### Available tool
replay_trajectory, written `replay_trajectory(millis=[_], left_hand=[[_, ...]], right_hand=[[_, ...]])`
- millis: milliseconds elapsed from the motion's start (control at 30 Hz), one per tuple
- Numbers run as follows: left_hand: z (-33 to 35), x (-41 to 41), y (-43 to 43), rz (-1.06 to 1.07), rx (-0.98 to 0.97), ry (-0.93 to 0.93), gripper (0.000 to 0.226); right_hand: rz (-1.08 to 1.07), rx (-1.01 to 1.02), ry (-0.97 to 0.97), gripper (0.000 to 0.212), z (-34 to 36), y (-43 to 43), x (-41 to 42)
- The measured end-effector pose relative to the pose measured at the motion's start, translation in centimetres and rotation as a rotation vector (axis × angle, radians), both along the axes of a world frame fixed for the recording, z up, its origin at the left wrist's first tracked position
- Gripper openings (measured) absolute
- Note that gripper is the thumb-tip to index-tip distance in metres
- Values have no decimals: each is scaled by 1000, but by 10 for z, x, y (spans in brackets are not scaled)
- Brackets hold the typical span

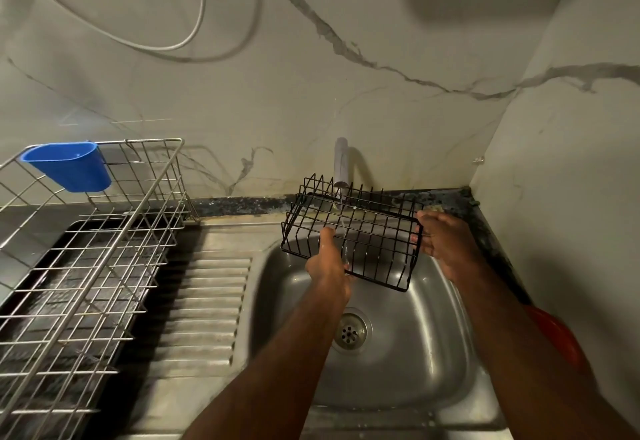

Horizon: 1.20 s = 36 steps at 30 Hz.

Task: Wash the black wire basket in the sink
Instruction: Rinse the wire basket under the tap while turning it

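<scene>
At frame centre, both hands, left (327, 263) and right (440, 242), grip the black wire basket (353, 232); rotate it slowly so the tap stream (341, 204) reaches every wire.

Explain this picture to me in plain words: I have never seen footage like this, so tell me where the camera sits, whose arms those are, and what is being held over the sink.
There is no machine here. The camera is worn on a person's head and looks forward and down, so the two bare arms reaching in from the bottom are that person's own. The left hand grips the near edge of a black wire basket, and the right hand holds its right end. The basket is held up over a steel sink, under the tap, and a thin stream of water runs through it. To the left, a silver wire dish rack stands beside the ridged draining board, with a blue plastic cup hooked on its rim.
</scene>
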<state>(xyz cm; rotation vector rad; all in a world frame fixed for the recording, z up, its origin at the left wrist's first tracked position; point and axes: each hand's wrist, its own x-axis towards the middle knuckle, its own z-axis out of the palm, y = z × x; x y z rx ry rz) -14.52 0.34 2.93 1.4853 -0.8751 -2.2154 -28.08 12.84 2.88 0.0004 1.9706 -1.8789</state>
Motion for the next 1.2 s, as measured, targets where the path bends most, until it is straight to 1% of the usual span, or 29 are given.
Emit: replay_trajectory(millis=[100,233,467,633,700,767,900,1033,1200], left_hand=[[-1,2,2,-13,1,1,78],[-4,4,4,-20,9,1,83],[-1,2,9,-35,8,-8,85],[-1,-1,10,-36,6,-9,87],[-1,-1,10,-34,6,-11,88],[-1,0,9,-32,0,-14,87],[-2,1,7,-14,5,-7,85],[-2,4,4,17,13,18,82],[0,5,-1,35,3,4,80]], right_hand=[[2,-5,6,10,-1,0,1],[-1,8,-1,20,-8,6,1],[-18,-6,-31,10,-15,17,0],[-23,-27,-31,9,-15,19,-3],[-25,-31,-32,11,-14,18,-3],[-22,-29,-27,15,-13,16,-2],[-18,-40,-22,13,-9,11,-1],[6,-33,-21,23,-7,6,-1],[37,-31,-17,21,-1,-1,-2]])
